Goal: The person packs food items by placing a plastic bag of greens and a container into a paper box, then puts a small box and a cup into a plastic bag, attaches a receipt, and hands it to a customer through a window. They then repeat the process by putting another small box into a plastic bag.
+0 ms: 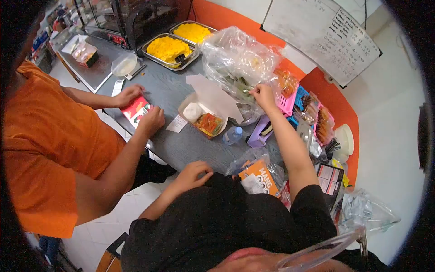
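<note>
My right hand (263, 96) reaches over a clear plastic bag (238, 54) with green pieces in it. Its fingers are pinched at the bag's mouth, around something too small to make out. My left hand (195, 176) lies at the table's near edge, fingers loosely extended and holding nothing. Between the hands and the far trays stands an open takeaway box (216, 97), lid raised. Inside it are a white rounded mound (193, 111) and reddish-orange food (210, 123). A small capped bottle (233, 135) stands beside the box, near a purple holder (259, 131).
On the left, a co-worker in an orange shirt (50, 136) handles a red printed carton (136, 110). Two metal trays of yellow food (168, 49) sit at the back. Colored baskets (287, 100) and packets line the right wall. An orange packet (259, 174) lies near my body.
</note>
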The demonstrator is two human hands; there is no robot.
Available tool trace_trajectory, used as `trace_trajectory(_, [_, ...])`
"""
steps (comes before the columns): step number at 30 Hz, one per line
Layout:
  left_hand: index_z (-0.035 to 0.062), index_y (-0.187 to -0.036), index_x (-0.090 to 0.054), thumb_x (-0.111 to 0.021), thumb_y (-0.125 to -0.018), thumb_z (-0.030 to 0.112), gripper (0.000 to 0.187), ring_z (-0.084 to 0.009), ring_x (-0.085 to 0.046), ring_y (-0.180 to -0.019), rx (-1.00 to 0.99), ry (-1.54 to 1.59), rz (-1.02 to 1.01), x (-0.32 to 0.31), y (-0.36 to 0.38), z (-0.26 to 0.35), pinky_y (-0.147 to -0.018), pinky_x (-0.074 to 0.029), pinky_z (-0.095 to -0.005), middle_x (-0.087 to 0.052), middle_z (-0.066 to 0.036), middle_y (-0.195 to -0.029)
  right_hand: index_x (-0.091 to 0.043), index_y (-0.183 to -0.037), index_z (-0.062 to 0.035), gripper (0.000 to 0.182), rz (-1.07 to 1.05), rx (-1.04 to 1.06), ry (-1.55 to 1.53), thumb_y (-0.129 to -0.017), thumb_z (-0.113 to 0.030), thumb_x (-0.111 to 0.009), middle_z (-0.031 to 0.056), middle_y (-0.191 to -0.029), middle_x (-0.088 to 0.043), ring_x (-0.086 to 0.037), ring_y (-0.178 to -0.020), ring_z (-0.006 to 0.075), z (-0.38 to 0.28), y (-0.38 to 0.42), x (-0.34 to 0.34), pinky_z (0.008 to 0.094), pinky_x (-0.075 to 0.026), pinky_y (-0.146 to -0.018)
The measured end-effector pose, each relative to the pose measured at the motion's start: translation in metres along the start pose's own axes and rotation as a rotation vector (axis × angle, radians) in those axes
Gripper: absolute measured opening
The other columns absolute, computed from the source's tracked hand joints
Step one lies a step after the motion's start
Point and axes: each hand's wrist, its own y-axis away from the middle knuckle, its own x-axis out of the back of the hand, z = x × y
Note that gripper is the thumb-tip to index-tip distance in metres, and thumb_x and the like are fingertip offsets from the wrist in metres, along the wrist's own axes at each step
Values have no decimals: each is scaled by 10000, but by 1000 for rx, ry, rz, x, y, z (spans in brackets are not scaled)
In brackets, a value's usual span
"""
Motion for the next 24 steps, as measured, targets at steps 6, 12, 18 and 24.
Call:
trace_trajectory(6, [14,-749,-531,-565,-776,126,120,-290,-528,-712,94,-32,89,11,14,9,-631,-401,-355,-536,-117,-732,-561,-627,23,319,126,-24,-38,-680,-274,-665,197,-604,-548,-551,-567,311,-6,-6,-3,381,-412,-550])
trace_trajectory(12, [13,-792,-544,-572,-782,125,116,-285,-542,-752,126,-66,159,24,13,5,-698,-418,-349,-554,-120,-770,-542,-626,31,300,186,49,-86,-668,-250,-638,189,-590,-541,-547,-555,301,-30,-23,20,362,-414,-546])
trace_trajectory(18, [-2,-779,-544,-577,-770,102,109,-288,-543,-765,192,-43,213,20,24,-16,-686,-424,-344,-555,-132,-781,-545,-647,4,245,277,61,-352,-719,-203,-655,47,-603,-561,-549,-536,120,-20,-109,29,256,-451,-504])
trace_trajectory(24, [-2,-773,-546,-581,-766,76,86,-279,-546,-751,216,31,197,20,15,-35,-668,-432,-338,-554,-127,-775,-612,-783,-9,295,393,-164,-298,-694,-290,-631,155,-813,-614,-597,-793,212,-43,-207,26,314,-461,-645])
